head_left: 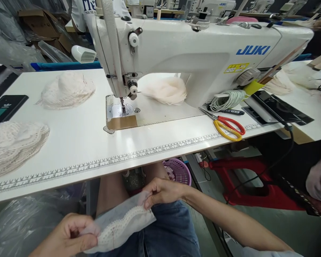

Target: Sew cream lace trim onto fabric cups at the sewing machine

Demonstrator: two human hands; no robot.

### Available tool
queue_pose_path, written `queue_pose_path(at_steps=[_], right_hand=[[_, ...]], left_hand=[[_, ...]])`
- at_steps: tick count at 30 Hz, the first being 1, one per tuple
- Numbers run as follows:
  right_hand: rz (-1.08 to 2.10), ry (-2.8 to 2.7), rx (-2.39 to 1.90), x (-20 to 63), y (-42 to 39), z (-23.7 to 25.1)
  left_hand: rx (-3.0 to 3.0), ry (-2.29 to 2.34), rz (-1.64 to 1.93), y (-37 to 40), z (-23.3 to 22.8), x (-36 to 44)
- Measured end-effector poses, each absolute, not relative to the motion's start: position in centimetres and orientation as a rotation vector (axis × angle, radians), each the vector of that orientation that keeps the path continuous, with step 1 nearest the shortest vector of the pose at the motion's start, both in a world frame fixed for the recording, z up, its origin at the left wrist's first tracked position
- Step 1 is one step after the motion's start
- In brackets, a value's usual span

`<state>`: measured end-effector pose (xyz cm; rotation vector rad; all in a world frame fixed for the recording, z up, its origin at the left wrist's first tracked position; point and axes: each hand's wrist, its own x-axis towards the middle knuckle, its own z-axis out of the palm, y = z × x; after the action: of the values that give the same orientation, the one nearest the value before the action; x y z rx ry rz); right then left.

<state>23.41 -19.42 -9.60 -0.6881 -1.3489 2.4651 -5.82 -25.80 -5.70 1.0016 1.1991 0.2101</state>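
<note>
Below the table [69, 142] edge, over the lap, the left hand [69, 237] and right hand [163, 192] each pinch an end of a lace-trimmed fabric piece [123, 225]. It looks readied for stitching; next it must reach the sewing machine [192, 53] needle above.

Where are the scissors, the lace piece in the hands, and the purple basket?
scissors [228, 127], head view, on the red and yellow handles.
lace piece [123, 223], head view, on its scalloped lace band between the two hands.
purple basket [179, 170], head view, on its rim under the table.
</note>
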Motion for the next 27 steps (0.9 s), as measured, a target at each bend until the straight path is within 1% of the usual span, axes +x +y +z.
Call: queue_pose_path(at_steps=[6,10,15,18,20,24,27], right_hand=[[2.448,-1.509,-0.672,24.2,-19.0,-9.2],[2.46,-1.551,-0.668,23.5,-18.7,-8.9],[2.282,-1.667,-0.757,21.3,-18.9,-8.4],[2.073,-1.878,-0.754,20.8,-19.1,-7.8],[1.852,-2.088,-0.768,21.0,-19.2,-6.9],[1.374,-2.364,-0.789,21.8,-18.7,-3.2],[1.119,-2.331,-0.807,23.0,-16.7,0.0]], left_hand=[[1.03,1.231,0.142,-24.5,-3.3,-4.3],[1.047,1.231,0.084,-23.7,-2.8,-3.5],[1.073,1.233,0.041,-23.3,-2.9,-3.0],[1.102,1.232,0.037,-23.3,-3.1,-2.9],[1.115,1.225,0.057,-23.4,-3.1,-3.0],[1.105,1.208,0.158,-22.8,-2.3,-2.9],[1.187,1.192,0.24,-20.6,-0.3,-2.5]])
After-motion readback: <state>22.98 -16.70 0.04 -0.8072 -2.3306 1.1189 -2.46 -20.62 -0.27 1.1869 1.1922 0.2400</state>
